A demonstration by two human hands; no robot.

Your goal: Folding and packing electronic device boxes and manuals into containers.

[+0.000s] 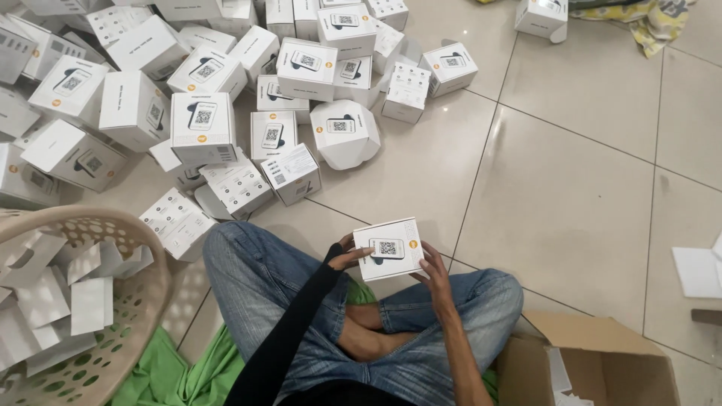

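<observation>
Person seated cross-legged on tiled floor (571,195), jeans, black sleeve on left arm. Small white box (389,249) held above knees, printed face up. Left hand (347,258) grasping box's left edge, thumb on top. Right hand (435,272) grasping box's right edge, fingers wrapped along side. Pile of similar white boxes (203,113) on floor ahead, toward far left. Beige basket (143,301) with white card pieces just beside left knee. Open cardboard carton (602,361) beside right knee. Green cloth (180,368) under legs.
</observation>
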